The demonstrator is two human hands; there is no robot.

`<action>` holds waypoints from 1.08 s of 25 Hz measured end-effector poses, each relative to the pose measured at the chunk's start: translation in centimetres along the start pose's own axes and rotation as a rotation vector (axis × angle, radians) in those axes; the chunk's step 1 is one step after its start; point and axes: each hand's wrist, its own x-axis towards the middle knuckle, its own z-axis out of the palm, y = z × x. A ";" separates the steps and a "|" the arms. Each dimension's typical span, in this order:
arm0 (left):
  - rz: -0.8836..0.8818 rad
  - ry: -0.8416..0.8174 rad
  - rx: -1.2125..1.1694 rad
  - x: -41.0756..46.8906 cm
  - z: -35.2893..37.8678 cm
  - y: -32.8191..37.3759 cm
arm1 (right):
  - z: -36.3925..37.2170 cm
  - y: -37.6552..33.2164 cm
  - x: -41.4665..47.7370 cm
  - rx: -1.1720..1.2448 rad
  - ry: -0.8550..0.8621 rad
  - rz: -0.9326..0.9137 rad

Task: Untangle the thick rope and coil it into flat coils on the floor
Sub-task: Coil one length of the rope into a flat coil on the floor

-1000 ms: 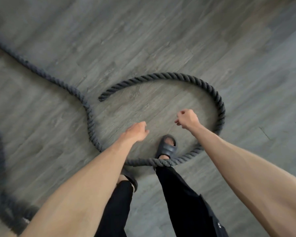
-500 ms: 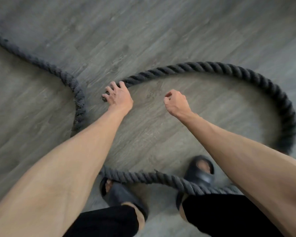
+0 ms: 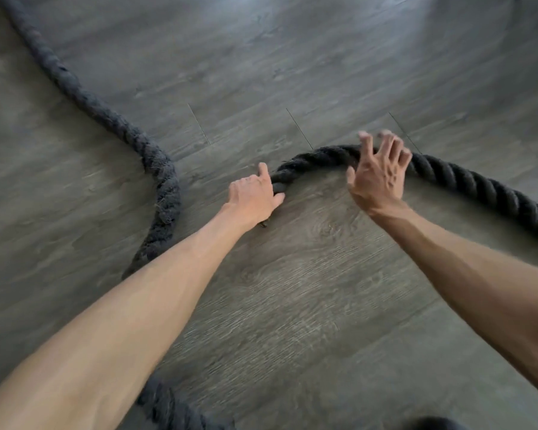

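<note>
Now left hand [image 3: 255, 197] grips twisted rope [image 3: 466, 178] end — right hand [image 3: 378, 178] splayed, empty.

The left hand [image 3: 255, 197] covers the free end of the rope [image 3: 317, 156], so the tip under its palm cannot be seen. The fingertips of the right hand [image 3: 378, 175] are smeared by motion blur, and whether they touch the strand behind them cannot be told. Away from that hand the rope runs off the right edge; another stretch leaves at the top left corner, passes under the left forearm and is cut by the bottom edge. A dark shape [image 3: 429, 425] at the bottom edge is too cropped to identify.
</note>
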 end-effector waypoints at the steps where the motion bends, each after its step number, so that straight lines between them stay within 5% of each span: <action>1: -0.047 -0.011 -0.078 -0.2 0.1 0.3 | -0.2 0.7 0.9 -0.007 -0.054 0.003; 9: -0.677 -0.432 -1.198 -0.3 1.7 3.8 | -3.4 -3.5 -3.9 -0.108 -0.590 -0.114; 19: -0.651 -0.514 -1.346 -6.6 2.3 1.4 | -2.7 -7.7 -9.4 -0.071 -0.556 -0.158; 21: -0.612 -0.490 -1.215 -7.8 2.5 1.4 | -2.6 -7.8 -10.0 -0.054 -0.543 -0.167; 23: -0.512 -0.282 -0.851 -8.7 3.1 0.7 | -2.4 -7.8 -10.6 -0.033 -0.518 -0.169; 25: -0.247 0.031 -0.425 -9.2 2.8 -0.8 | -2.2 -7.7 -11.1 -0.017 -0.504 -0.172; 27: 0.078 0.096 -0.070 -8.3 1.9 -2.1 | -2.0 -7.6 -11.7 -0.021 -0.433 -0.215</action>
